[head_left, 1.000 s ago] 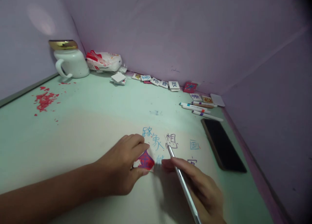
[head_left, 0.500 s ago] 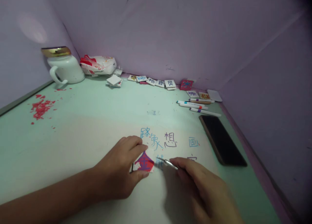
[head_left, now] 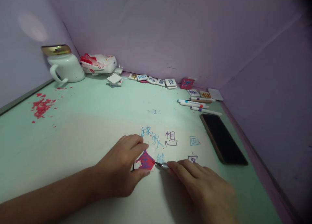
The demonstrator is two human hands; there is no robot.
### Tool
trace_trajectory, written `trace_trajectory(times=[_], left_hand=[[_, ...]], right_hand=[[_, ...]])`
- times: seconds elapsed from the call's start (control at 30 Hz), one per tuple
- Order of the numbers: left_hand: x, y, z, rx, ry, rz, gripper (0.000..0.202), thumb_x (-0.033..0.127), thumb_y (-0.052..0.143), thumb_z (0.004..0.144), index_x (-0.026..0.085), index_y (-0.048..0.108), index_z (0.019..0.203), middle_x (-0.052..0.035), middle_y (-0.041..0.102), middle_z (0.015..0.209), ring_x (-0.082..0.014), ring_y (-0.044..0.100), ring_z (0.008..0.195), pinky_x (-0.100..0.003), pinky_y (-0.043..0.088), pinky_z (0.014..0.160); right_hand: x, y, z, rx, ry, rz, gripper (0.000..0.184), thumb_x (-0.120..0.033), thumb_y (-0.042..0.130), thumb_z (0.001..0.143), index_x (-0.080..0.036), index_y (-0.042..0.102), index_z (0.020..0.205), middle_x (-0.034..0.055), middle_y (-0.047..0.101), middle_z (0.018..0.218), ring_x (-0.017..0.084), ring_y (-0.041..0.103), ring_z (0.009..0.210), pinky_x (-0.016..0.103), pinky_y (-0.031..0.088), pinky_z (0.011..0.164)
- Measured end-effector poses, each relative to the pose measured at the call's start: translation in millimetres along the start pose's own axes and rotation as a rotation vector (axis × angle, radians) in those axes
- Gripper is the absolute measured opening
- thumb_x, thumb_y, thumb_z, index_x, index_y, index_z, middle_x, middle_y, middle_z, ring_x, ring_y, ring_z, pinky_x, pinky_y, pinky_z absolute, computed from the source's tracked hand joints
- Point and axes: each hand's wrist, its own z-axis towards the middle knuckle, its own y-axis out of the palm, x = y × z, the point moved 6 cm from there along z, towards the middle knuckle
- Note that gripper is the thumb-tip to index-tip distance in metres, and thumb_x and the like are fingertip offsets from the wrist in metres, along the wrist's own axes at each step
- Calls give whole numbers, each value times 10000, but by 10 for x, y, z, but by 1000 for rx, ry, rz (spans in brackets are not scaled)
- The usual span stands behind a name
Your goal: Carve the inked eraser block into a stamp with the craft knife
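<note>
My left hand grips a small square tile flat on the table between thumb and fingers. The tile's face is partly red and partly white, with a purple character on it. In my right hand is a craft knife with a silver neck, its dark pointed blade touching the tile's right edge. My right fingers hide the knife's handle. Blue and purple characters are written on the table just beyond my hands.
Red shavings lie at the far left, near a white mug with a gold lid. A plastic packet, white tiles and lettered tiles line the back wall. Markers and a phone lie on the right.
My right hand has brought the knife left and slightly down, from just right of the tile onto its right edge. My left hand keeps its grip on the tile.
</note>
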Motion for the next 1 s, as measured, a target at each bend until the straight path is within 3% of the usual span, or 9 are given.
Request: trace_trajectory(times=[0.4, 0.57, 0.77, 1.0], left_hand=[[3, -13, -4, 16, 1, -8, 346, 160, 605, 769, 134, 583, 1114, -165, 593, 1091, -303, 579, 982, -452, 517, 809], [5, -16, 3, 0, 9, -11, 331, 149, 598, 777, 124, 581, 1106, -167, 589, 1089, -305, 575, 988, -449, 515, 811], [11, -7, 7, 5, 5, -28, 335, 137, 592, 772, 121, 576, 1105, -171, 580, 1090, -309, 572, 991, -456, 514, 815], [28, -2, 15, 10, 17, -24, 309, 128, 575, 774, 115, 569, 1083, -176, 571, 1084, -310, 567, 984, -458, 516, 806]], right_hand=[[-20, 24, 21, -13, -20, -12, 379, 17, 410, 756, -254, 643, 881, -15, 706, 748, 174, 624, 608, 310, 363, 529], [2, 45, 36, 34, 16, 72, 275, -70, 452, 845, -252, 651, 898, -22, 698, 789, 167, 617, 624, 301, 339, 525], [27, 110, 55, 55, 44, 167, 305, -228, 379, 932, -251, 675, 862, -17, 566, 639, 142, 499, 435, 315, 225, 444], [59, 95, 128, -64, 13, 245, 268, -209, 412, 903, -236, 654, 789, -22, 588, 652, 118, 514, 409, 313, 219, 436]])
